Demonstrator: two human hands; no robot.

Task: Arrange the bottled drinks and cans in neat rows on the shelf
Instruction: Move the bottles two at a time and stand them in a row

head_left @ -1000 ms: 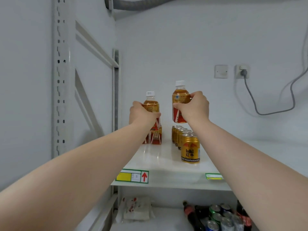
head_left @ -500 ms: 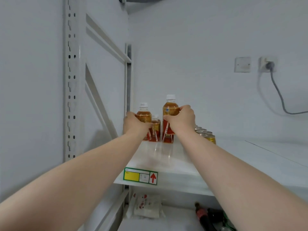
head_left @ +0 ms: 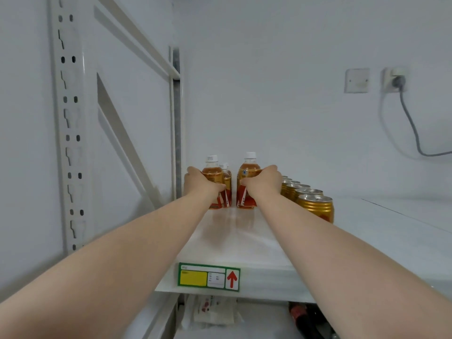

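At the back left corner of the white shelf [head_left: 244, 241], both hands are on bottles. The left hand [head_left: 203, 188] wraps the left bottle [head_left: 212, 171]: amber tea, white cap, red-and-white label, fingers curled round its body at label height. The right hand [head_left: 264, 183] grips the right bottle [head_left: 247, 168], same drink, fingers [head_left: 269, 168] curled over its shoulder.

Both bottles are upright with bases down at the shelf surface. There is a narrow gap between them, not touching. A third bottle [head_left: 226, 173] of the same kind sits just behind the left one, mostly hidden, with only the cap and a strip of body showing.

Just right of the right hand, a single-file row of gold cans [head_left: 315, 207] runs back toward the wall. The rear ones are hidden by the hand, so the count is unclear. Cannot tell whether the right wrist touches the row. Both forearms are bare and stretched forward over the shelf edge.

A green-framed price label [head_left: 209, 277] with a yellow patch and a red up arrow is on the shelf's front edge. A perforated upright post [head_left: 71, 118] stands at left. On the rear wall at right are a switch plate [head_left: 356, 80] and a wall socket [head_left: 395, 79] with a plug in, its grey cable [head_left: 413, 128] hanging down.

On the lower shelf [head_left: 264, 324] are a white packet [head_left: 212, 311] with red print and a dark bottle [head_left: 297, 311] with red on it, partly hidden by the right forearm.
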